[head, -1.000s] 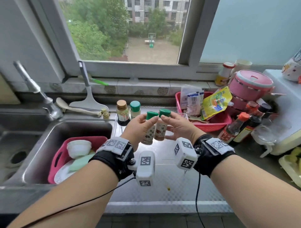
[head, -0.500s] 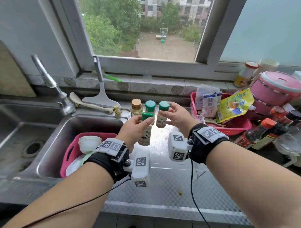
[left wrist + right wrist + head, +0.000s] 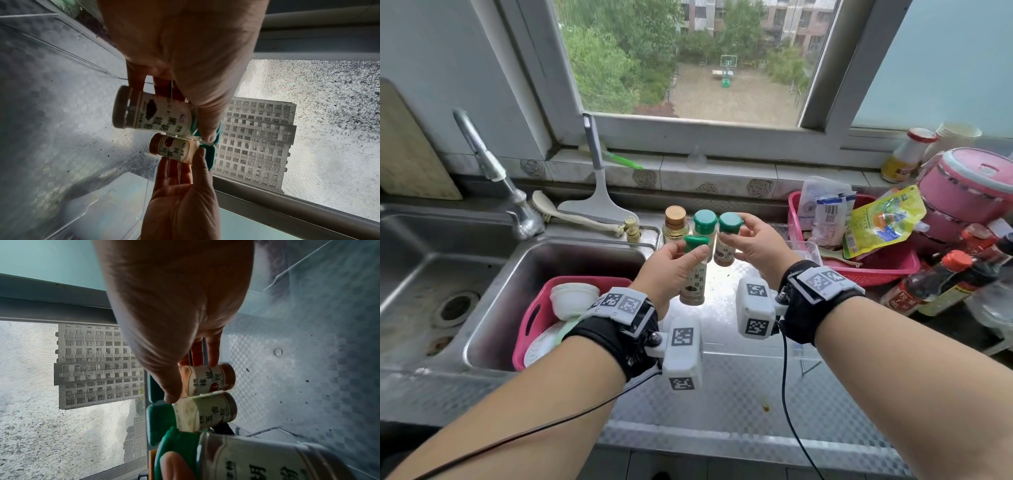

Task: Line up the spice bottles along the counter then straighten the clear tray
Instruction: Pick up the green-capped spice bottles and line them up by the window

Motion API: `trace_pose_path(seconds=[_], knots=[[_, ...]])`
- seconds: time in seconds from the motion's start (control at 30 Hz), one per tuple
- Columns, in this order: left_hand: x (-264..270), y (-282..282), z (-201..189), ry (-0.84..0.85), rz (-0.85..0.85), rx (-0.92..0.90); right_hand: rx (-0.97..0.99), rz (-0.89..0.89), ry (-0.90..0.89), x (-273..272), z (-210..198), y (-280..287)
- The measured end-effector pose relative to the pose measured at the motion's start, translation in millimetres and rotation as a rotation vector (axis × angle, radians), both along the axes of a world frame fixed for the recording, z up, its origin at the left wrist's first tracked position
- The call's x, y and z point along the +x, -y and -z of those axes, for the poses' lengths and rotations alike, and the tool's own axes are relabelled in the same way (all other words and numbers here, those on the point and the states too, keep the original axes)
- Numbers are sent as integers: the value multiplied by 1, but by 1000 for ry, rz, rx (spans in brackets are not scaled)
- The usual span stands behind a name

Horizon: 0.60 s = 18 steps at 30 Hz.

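Here, my left hand [image 3: 671, 270] grips the black pepper bottle [image 3: 693, 274] above the counter [image 3: 722, 404]; my right hand [image 3: 756, 246] pinches the chili bottle [image 3: 726, 245], both partly finger-hidden. Clear tray [image 3: 803, 250] edges barely discernible.

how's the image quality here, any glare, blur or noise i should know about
Head view: sharp, with daylight glare on the steel counter between the hands and wide-angle bowing of the window frame. Left wrist view: backlit, grainy sky, the left hand dim. Right wrist view: similar grain, and the nearest green-capped spice bottle is blurred.
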State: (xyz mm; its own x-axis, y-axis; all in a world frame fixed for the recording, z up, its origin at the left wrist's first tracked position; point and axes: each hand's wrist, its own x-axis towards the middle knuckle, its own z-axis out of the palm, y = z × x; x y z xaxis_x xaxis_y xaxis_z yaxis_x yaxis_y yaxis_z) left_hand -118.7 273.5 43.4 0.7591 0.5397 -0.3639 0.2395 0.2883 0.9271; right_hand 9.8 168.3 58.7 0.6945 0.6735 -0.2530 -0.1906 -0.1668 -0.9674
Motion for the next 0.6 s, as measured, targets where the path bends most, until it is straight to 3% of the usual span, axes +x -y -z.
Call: trace_pose_path(seconds=[0.6], knots=[[-8,5,-7,-5,-30,-65,-13,-9,14,1,1,2]])
